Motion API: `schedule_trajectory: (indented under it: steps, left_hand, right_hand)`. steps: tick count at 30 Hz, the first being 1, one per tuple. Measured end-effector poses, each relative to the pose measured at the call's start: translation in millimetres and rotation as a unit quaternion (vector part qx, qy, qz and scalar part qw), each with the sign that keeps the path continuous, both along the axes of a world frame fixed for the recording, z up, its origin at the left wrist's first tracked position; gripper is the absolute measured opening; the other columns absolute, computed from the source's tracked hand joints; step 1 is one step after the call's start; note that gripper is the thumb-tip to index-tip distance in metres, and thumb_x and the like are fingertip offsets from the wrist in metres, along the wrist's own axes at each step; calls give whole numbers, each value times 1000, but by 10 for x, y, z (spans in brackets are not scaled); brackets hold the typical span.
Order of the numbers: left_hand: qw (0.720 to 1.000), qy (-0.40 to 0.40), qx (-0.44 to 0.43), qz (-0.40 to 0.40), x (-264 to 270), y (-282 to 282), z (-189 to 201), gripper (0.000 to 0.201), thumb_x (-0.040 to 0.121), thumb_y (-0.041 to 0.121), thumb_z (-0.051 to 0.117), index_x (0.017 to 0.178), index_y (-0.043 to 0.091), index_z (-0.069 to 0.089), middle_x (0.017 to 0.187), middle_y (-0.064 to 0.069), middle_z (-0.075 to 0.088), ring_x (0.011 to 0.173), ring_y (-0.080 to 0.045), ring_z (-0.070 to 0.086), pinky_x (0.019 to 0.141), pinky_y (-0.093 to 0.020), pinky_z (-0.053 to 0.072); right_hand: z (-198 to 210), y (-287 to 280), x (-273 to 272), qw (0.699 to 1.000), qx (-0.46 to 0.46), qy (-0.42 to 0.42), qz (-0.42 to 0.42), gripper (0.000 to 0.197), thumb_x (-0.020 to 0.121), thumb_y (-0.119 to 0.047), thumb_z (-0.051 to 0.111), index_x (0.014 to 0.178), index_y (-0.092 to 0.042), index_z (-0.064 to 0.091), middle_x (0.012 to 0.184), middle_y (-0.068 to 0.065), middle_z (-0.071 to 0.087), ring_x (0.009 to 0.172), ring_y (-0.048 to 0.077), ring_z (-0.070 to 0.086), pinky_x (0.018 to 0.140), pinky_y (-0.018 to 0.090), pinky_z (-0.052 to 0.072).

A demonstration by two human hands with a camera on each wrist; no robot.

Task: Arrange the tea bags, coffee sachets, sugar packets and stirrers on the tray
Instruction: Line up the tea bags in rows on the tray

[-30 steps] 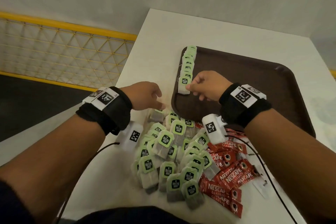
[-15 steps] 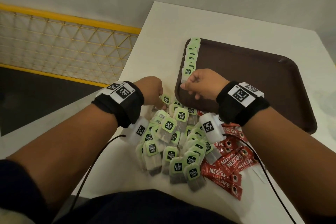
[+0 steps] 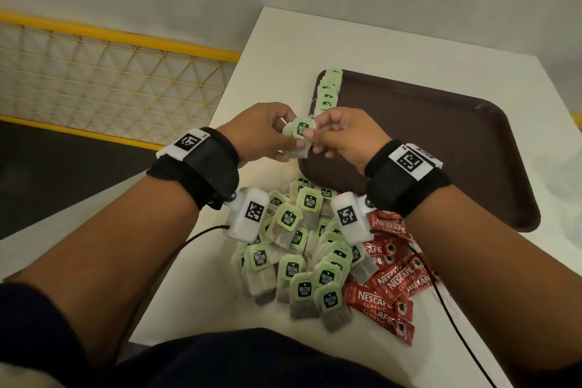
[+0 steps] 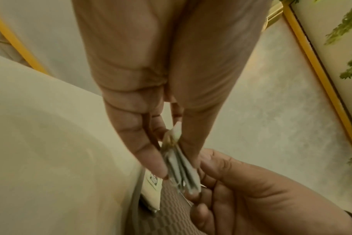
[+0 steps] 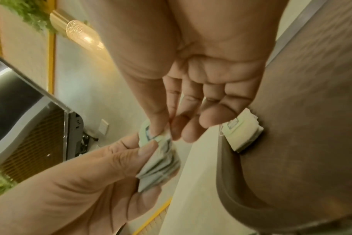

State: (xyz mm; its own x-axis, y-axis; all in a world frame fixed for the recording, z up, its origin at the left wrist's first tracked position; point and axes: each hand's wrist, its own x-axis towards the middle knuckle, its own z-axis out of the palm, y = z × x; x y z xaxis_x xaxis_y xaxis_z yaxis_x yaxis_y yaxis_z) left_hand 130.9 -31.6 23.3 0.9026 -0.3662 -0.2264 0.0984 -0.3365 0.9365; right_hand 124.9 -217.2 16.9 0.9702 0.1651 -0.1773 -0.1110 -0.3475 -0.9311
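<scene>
The white worktop (image 3: 371, 50) carries everything, with a brown tray (image 3: 441, 148) lying toward its far right corner. A second ago the right hand (image 3: 343, 138) was down at the tray's left edge setting a bag onto the row, and the left hand (image 3: 261, 132) was reaching into the loose heap; now both have lifted and met in the air just over the tray's near left corner. That reads to me as one placement finished and the next batch being handed over or squared up.

On the tray there is only a row of tea bags (image 3: 329, 91), overlapping along the left rim from the far corner toward the hands; the rest of its floor holds nothing yet. Off the tray, at the worktop's near edge, the pile of tea bags (image 3: 302, 261) is large, with red coffee sachets (image 3: 384, 277) beside it to the right. I see no sugar packets or stirrers.

Between the hands is a small stack of tea bags (image 3: 299, 138), several thick in the wrist views. The left grip is closed on it, thumb against fingers. The right grip pinches its upper edge with thumb and forefinger, the other fingers hanging loose.

Most of the job remains, I'd judge.
</scene>
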Motion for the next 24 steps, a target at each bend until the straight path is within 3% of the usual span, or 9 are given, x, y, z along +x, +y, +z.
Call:
schedule_trajectory:
  steps: [3, 5, 7, 10, 14, 18, 21, 24]
  left_hand:
    - [999, 8, -47, 23, 47, -60, -45, 15, 86, 1, 72, 92, 8, 61, 74, 2, 66, 67, -9, 67, 69, -24, 60]
    - [996, 29, -80, 39, 85, -96, -88, 4, 93, 4, 63, 93, 8, 61, 81, -1, 68, 74, -11, 66, 70, -22, 59]
    - [992, 48, -103, 62, 129, -119, -144, 8, 97, 5, 57, 92, 7, 61, 92, -9, 67, 81, -15, 66, 70, -21, 59]
    - [991, 39, -88, 88, 181, -139, -216, 16, 99, 7, 54, 85, 11, 60, 87, -6, 63, 80, -16, 62, 69, -22, 59]
    - [993, 34, -52, 103, 245, -164, -268, 17, 99, 11, 55, 83, 15, 61, 84, -2, 63, 81, -16, 60, 72, -26, 55]
    - [994, 31, -37, 100, 275, -202, -284, 7, 97, 14, 59, 100, 11, 65, 90, -4, 67, 78, -12, 60, 66, -20, 51]
    - [994, 23, -35, 101, 281, -210, -302, 4, 94, 12, 65, 97, 13, 65, 88, -5, 68, 75, -12, 63, 64, -20, 52]
    - [994, 10, -20, 105, 285, -193, -334, 7, 91, 11, 69, 91, 13, 63, 88, -8, 69, 75, -15, 65, 63, -22, 55]
  right_hand:
    - [-33, -40, 53, 999, 33, 10, -37, 13, 84, -11, 73, 87, -10, 60, 75, 10, 67, 57, 10, 63, 47, 17, 46]
    - [-66, -76, 90, 997, 50, 25, -58, 11, 86, -9, 70, 89, -9, 59, 79, 12, 67, 55, 8, 63, 46, 16, 47]
    - [-102, -117, 125, 993, 69, 44, -82, 10, 89, -9, 66, 96, -7, 59, 85, 13, 67, 54, 6, 64, 48, 16, 50]
    - [-157, -194, 183, 987, 77, 72, -123, 4, 95, -11, 59, 94, -12, 55, 87, 9, 65, 54, 5, 63, 51, 18, 51]
    - [-218, -286, 249, 988, 5, 93, -121, 3, 96, -14, 57, 97, -14, 55, 88, 8, 67, 60, 9, 62, 48, 17, 49]
    - [-243, -272, 263, 988, -93, 96, -79, 10, 92, -17, 64, 99, -12, 61, 78, 3, 67, 58, 9, 57, 48, 19, 43]
    - [-230, -211, 285, 982, -139, 102, -73, 15, 91, -17, 65, 103, -9, 62, 79, 3, 68, 56, 9, 55, 44, 17, 40]
    - [-175, -166, 332, 977, -174, 106, -68, 13, 90, -18, 65, 98, -8, 63, 88, 10, 70, 56, 10, 54, 48, 18, 38]
